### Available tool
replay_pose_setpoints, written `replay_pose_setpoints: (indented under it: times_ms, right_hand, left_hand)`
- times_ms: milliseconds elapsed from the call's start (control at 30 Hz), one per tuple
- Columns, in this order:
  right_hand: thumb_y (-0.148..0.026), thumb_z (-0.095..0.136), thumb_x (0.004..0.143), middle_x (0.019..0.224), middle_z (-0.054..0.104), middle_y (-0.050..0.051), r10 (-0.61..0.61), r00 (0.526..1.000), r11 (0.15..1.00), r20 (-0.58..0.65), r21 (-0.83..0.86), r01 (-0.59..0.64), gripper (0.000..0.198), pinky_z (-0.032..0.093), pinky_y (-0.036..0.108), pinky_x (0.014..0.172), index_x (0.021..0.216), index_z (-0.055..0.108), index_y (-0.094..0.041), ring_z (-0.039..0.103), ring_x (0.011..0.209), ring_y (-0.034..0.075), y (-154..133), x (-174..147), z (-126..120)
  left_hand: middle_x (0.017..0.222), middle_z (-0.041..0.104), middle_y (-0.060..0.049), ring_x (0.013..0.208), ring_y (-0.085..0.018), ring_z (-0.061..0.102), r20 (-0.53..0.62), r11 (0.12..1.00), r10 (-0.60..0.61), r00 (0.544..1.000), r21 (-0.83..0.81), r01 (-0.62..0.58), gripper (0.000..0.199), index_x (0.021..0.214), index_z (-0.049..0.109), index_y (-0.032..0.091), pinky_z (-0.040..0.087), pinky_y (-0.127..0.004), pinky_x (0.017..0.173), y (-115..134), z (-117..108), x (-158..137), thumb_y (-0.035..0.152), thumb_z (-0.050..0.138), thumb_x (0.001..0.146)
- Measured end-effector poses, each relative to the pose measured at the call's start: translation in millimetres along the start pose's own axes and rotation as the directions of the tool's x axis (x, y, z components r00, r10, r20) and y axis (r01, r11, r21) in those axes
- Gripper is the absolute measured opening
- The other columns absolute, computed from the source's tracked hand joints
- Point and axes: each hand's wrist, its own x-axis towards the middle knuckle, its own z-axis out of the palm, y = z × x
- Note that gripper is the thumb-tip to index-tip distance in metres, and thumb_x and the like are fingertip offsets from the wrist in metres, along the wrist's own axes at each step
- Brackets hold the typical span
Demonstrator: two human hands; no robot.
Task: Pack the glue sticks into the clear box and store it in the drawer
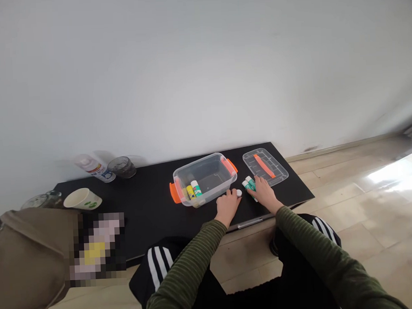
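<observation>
My left hand (228,207) lies just in front of a clear plastic box (211,193), its fingers curled round a glue stick whose white cap (239,193) peeks out; the stick's body is hidden. To the right, my right hand (266,193) has its fingers closed over two green glue sticks with white ends (248,182), low over the table. Inside the box, at its left end, a yellow glue stick (191,192) leans beside a green and white one (196,188). Orange latches (175,193) sit at the ends of the box.
The clear lid (278,168) with its orange handle lies at the right of the black table (154,211). Further left are a spray can (95,168), a dark glass (122,167), a paper cup (82,199), a brown bag (33,257) and a blurred-out item (97,246). A white wall stands behind.
</observation>
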Motion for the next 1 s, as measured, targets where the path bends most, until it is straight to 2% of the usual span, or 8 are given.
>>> replay_pose_setpoints:
  times_ms: [200, 333, 533, 667, 767, 867, 933, 1000]
  right_hand:
    - [-0.047, 0.072, 0.079, 0.126, 0.056, 0.017, 0.018, 0.995, 1.000, 0.101, 0.014, -0.020, 0.069, 0.045, 0.037, 0.090, 0.136, 0.048, -0.016, 0.054, 0.120, 0.034, 26, -18, -8]
    - [-0.032, 0.076, 0.075, 0.126, 0.052, 0.015, 0.025, 0.988, 0.997, 0.151, 0.074, -0.037, 0.071, 0.049, 0.033, 0.079, 0.138, 0.046, -0.017, 0.065, 0.103, 0.028, 27, -31, 0]
    - [-0.015, 0.064, 0.082, 0.126, 0.052, 0.013, -0.007, 1.000, 0.978, -0.028, 0.210, 0.013, 0.056, 0.052, 0.031, 0.078, 0.134, 0.045, -0.019, 0.064, 0.095, 0.021, 9, -29, 7]
    - [-0.015, 0.055, 0.086, 0.123, 0.054, 0.013, -0.025, 0.986, 0.961, -0.162, 0.267, 0.068, 0.048, 0.054, 0.033, 0.073, 0.133, 0.048, -0.019, 0.062, 0.089, 0.021, -3, -35, -5]
    - [-0.017, 0.050, 0.089, 0.122, 0.055, 0.013, -0.145, 0.935, 0.892, -0.323, 0.365, 0.265, 0.041, 0.054, 0.035, 0.078, 0.130, 0.051, -0.019, 0.062, 0.088, 0.020, -28, -44, -23]
    - [-0.016, 0.048, 0.090, 0.118, 0.058, 0.014, -0.344, 0.832, 0.771, -0.436, 0.375, 0.515, 0.035, 0.052, 0.037, 0.089, 0.124, 0.056, -0.017, 0.061, 0.098, 0.021, -77, -43, -48]
    - [-0.018, 0.048, 0.092, 0.117, 0.062, 0.013, -0.477, 0.794, 0.736, -0.376, 0.323, 0.595, 0.030, 0.050, 0.037, 0.096, 0.119, 0.060, -0.018, 0.059, 0.110, 0.023, -120, -31, -63]
    - [-0.020, 0.051, 0.091, 0.113, 0.067, 0.012, -0.582, 0.795, 0.756, -0.172, 0.245, 0.607, 0.026, 0.050, 0.037, 0.096, 0.114, 0.065, -0.018, 0.060, 0.113, 0.024, -165, -10, -71]
  left_hand:
    - [0.102, 0.069, -0.018, 0.090, -0.031, 0.072, 0.078, 0.993, -0.099, 0.992, -0.053, 0.104, 0.052, 0.135, 0.047, 0.013, 0.055, -0.037, 0.075, -2, 4, 5, 0.050, 0.046, 0.097]
    - [0.123, 0.064, -0.020, 0.102, -0.029, 0.070, 0.073, 0.974, -0.132, 0.989, -0.177, 0.143, 0.061, 0.146, 0.035, 0.015, 0.055, -0.035, 0.081, 4, 8, 5, 0.042, 0.054, 0.096]
    - [0.141, 0.054, -0.019, 0.121, -0.026, 0.062, 0.015, 0.917, -0.093, 0.996, -0.387, 0.091, 0.066, 0.154, 0.021, 0.016, 0.052, -0.033, 0.093, 6, 13, 1, 0.024, 0.050, 0.096]
    - [0.139, 0.054, -0.019, 0.122, -0.026, 0.061, 0.065, 0.922, -0.059, 0.996, -0.379, 0.079, 0.071, 0.155, 0.019, 0.016, 0.051, -0.033, 0.094, 10, 2, -10, 0.020, 0.052, 0.093]
    - [0.136, 0.055, -0.018, 0.113, -0.028, 0.066, 0.135, 0.952, -0.013, 0.991, -0.302, 0.054, 0.070, 0.154, 0.026, 0.018, 0.054, -0.035, 0.088, 14, -9, -22, 0.024, 0.056, 0.091]
    - [0.135, 0.058, -0.018, 0.115, -0.031, 0.064, 0.132, 0.961, 0.052, 0.990, -0.277, -0.014, 0.056, 0.149, 0.039, 0.019, 0.054, -0.039, 0.090, 12, -18, -33, 0.022, 0.050, 0.094]
    - [0.131, 0.061, -0.018, 0.119, -0.034, 0.061, 0.125, 0.958, 0.064, 0.990, -0.286, -0.026, 0.044, 0.140, 0.051, 0.017, 0.052, -0.043, 0.094, 7, -23, -38, 0.021, 0.043, 0.097]
    - [0.128, 0.064, -0.018, 0.120, -0.036, 0.060, 0.133, 0.956, 0.050, 0.990, -0.292, -0.009, 0.040, 0.134, 0.057, 0.016, 0.051, -0.045, 0.095, -1, -30, -41, 0.024, 0.041, 0.098]
